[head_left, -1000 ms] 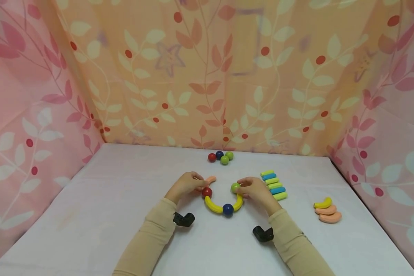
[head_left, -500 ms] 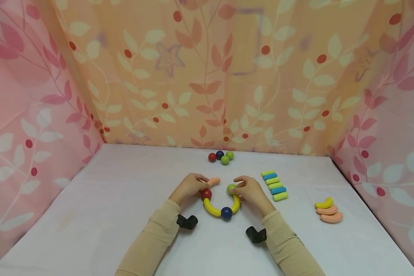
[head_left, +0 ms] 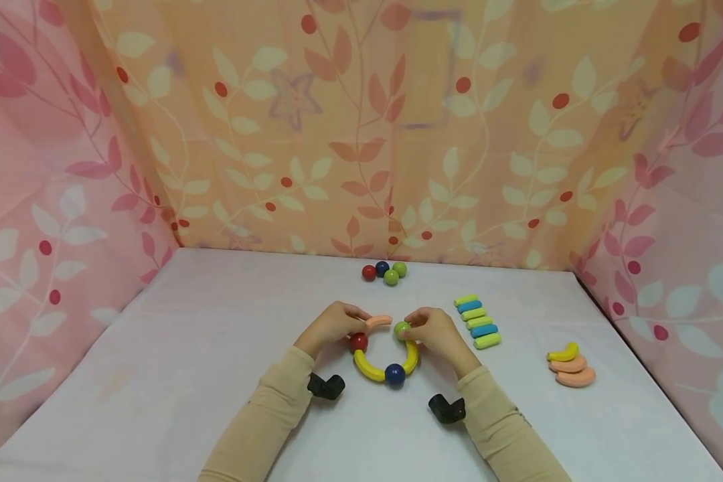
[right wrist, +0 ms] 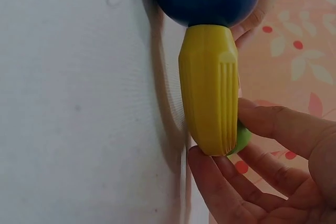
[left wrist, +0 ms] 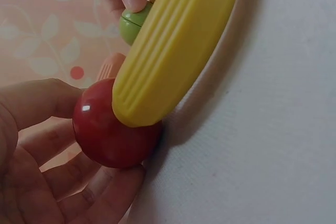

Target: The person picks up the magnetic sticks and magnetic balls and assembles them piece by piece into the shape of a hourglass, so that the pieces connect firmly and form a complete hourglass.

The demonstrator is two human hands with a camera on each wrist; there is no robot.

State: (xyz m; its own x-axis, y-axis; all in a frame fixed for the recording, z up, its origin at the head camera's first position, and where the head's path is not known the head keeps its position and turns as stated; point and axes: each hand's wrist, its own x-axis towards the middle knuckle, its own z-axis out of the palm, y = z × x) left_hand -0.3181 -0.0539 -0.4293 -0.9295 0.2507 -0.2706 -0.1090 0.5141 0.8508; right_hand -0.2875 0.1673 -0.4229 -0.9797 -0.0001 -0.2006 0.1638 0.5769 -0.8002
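Between the hands lies a ring-like chain of toy building pieces, with a gap at its far side. Two yellow curved sticks (head_left: 369, 367) join at a dark blue ball (head_left: 395, 375). My left hand (head_left: 335, 323) curls its fingers round the red ball (left wrist: 105, 129) at the left end. An orange curved stick (head_left: 379, 321) extends from that ball toward the right, close to my left fingertips. My right hand (head_left: 435, 333) pinches the green ball (head_left: 402, 330) at the right end; in the right wrist view, the yellow stick (right wrist: 210, 93) largely hides this ball.
Behind the chain sit loose red, blue and green balls (head_left: 391, 276). Several straight green and blue sticks (head_left: 479, 323) lie in a row to the right. Farther right are one yellow and two orange curved sticks (head_left: 575, 377). Floral cloth (head_left: 361, 134) encloses the white table (head_left: 156, 375).
The orange stick has swung round, its free end coming right toward the green ball. My right hand has moved left with the green ball, narrowing the gap.
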